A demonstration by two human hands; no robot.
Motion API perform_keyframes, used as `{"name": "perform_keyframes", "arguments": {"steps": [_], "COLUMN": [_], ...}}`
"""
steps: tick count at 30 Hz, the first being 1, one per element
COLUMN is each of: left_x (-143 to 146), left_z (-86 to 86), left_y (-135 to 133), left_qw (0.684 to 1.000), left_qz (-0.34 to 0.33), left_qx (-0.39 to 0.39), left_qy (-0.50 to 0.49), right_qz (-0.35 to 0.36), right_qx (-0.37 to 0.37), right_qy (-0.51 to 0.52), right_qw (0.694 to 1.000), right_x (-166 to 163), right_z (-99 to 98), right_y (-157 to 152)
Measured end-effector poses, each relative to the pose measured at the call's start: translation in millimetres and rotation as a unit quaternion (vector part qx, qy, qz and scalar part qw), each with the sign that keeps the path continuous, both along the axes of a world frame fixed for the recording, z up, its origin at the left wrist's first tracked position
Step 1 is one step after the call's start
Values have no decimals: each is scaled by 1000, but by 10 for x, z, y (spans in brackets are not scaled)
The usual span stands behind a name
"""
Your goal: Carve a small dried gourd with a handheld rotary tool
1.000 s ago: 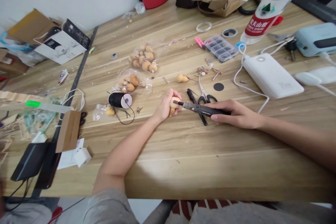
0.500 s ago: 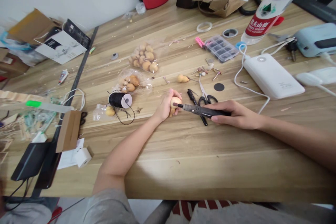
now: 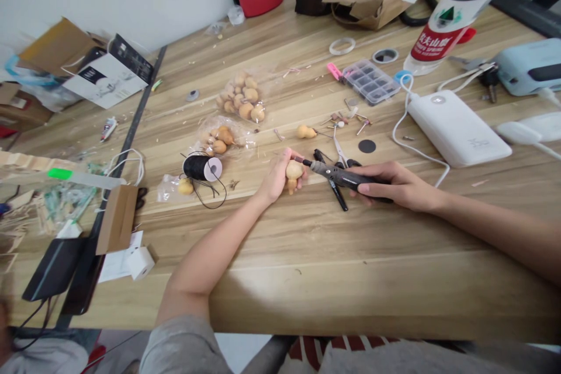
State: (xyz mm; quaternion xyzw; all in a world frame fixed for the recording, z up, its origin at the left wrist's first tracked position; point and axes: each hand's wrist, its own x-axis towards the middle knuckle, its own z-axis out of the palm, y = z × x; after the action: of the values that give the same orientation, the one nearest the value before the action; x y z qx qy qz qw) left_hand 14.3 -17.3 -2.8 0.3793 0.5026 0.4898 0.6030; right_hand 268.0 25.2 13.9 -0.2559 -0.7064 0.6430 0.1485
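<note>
Left hand (image 3: 275, 176) is closed around a small gourd (image 3: 293, 172) at frame centre. Fingers are wrapped behind it and the thumb lies over the top, pinning it just above the wooden table (image 3: 307, 257). Right hand (image 3: 397, 187) has a narrow pen-style grip on a dark rotary tool (image 3: 338, 175), which lies nearly flat and points left.

Change from the pictures a second and half a second ago: the tool tip (image 3: 300, 160) sat against the gourd's side at mid-height. It now sits higher, at the gourd's upper right edge by the thumb. The tool body has tilted up a little and the right hand has shifted slightly left. The gourd looks turned a bit in the grip, narrow end down. By my read the bit now meets a different patch of shell. Actual contact is too small to tell.

Around them:
- Scissors (image 3: 338, 151) and a black pen-like tool (image 3: 336, 194) lie under and behind the rotary tool.
- A loose gourd (image 3: 305, 131) is just above.
- A black thread spool (image 3: 201, 168) is to the left.
- Bagged gourds (image 3: 243, 100) are upper centre.
- A white power bank (image 3: 458, 128) is to the right.
</note>
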Motion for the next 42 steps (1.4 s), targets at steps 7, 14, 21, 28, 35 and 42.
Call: {"name": "perform_keyframes", "arguments": {"steps": [7,14,21,28,35,42], "left_x": [15,11,10,-5,8,8], "left_z": [94,64,65,33,58,60], "left_y": [31,22,22,39,32,17], "left_qw": [996,998,998,997,997,997], "left_qz": [49,37,38,56,61,65], "left_qx": [-48,-23,-23,-4,5,18], "left_qy": [-54,-37,-53,-45,-37,-31], "right_qz": [-6,3,-1,7,9,8], "right_qx": [-5,-6,-20,-10,0,2], "right_qy": [-1,0,3,1,-12,-9], "right_qw": [1000,1000,1000,1000,1000,1000], "right_x": [6,5,2,-1,9,7], "right_z": [-13,-15,-19,-29,-44,-43], "right_y": [14,23,17,21,31,23]}}
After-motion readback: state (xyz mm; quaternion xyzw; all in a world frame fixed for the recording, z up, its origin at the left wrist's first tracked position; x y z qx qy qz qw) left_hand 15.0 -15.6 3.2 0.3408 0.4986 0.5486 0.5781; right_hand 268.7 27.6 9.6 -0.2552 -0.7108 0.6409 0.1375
